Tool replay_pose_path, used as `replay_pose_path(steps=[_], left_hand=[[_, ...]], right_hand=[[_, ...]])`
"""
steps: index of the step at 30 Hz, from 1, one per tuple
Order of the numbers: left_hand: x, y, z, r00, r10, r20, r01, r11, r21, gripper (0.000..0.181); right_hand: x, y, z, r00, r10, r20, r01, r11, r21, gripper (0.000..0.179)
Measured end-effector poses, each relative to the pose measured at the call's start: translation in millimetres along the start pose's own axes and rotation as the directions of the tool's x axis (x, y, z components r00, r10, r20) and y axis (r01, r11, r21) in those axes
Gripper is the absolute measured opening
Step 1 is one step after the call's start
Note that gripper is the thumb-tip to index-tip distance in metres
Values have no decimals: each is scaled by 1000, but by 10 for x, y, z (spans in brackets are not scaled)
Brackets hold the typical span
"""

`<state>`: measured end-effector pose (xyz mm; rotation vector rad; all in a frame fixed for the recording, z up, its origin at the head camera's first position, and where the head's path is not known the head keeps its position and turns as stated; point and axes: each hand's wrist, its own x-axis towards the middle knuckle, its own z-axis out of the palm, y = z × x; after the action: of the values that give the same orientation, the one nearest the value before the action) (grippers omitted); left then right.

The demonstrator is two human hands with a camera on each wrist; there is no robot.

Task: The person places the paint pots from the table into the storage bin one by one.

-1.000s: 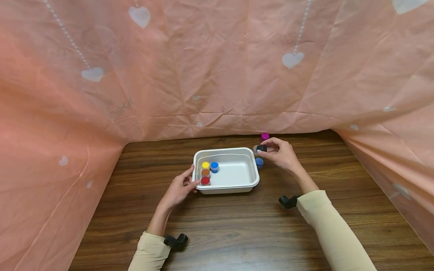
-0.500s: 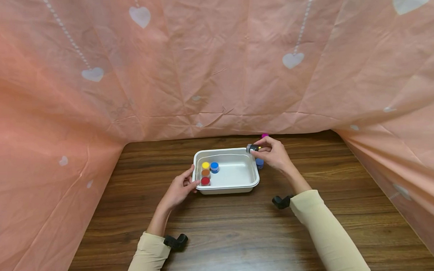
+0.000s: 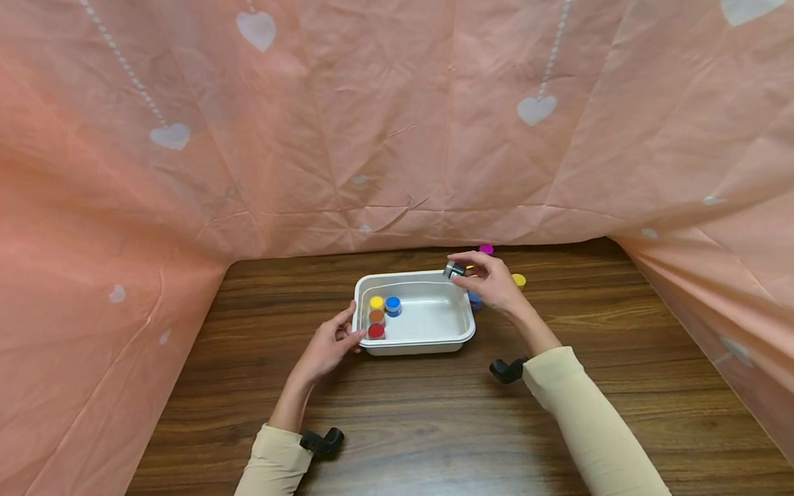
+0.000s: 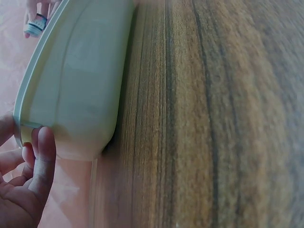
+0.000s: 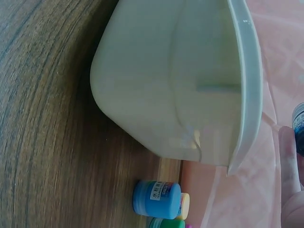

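Observation:
A white plastic tray (image 3: 413, 343) sits on the wooden table, and my left hand (image 3: 327, 347) grips its left rim near the front corner. In the left wrist view, my left hand (image 4: 28, 175) has its thumb and fingers at that rim. My right hand (image 3: 493, 281) pinches a small dark paint jar (image 3: 455, 270), tilted on its side above the tray's back right corner. Inside the tray, a yellow-lidded jar (image 3: 376, 303), a brown jar (image 3: 376, 318) and a red jar (image 3: 376, 330) line the left wall. A blue jar (image 3: 392, 305) stands beside the yellow one.
Right of the tray stand a blue paint jar (image 5: 156, 198), a green-lidded jar (image 5: 172, 223), a magenta-lidded jar (image 3: 486, 249) and a yellow-lidded jar (image 3: 518, 281), partly hidden by my right hand or each other. A pink curtain (image 3: 394, 153) encloses the table's back and sides.
My right hand has moved left with the dark paint jar, from beside the tray to above its back right corner. A yellow lid has come into sight behind that hand. My left hand stays put.

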<state>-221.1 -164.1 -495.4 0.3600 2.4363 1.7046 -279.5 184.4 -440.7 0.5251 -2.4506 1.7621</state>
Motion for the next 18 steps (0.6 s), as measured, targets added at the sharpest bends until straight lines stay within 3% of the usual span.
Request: replay_pose_path(steps=[18], left_hand=[[7,1,3,1000,-13,-5,13,1000,0,67]], right_hand=[[26,13,108,998,54,23,-57,990,132,40]])
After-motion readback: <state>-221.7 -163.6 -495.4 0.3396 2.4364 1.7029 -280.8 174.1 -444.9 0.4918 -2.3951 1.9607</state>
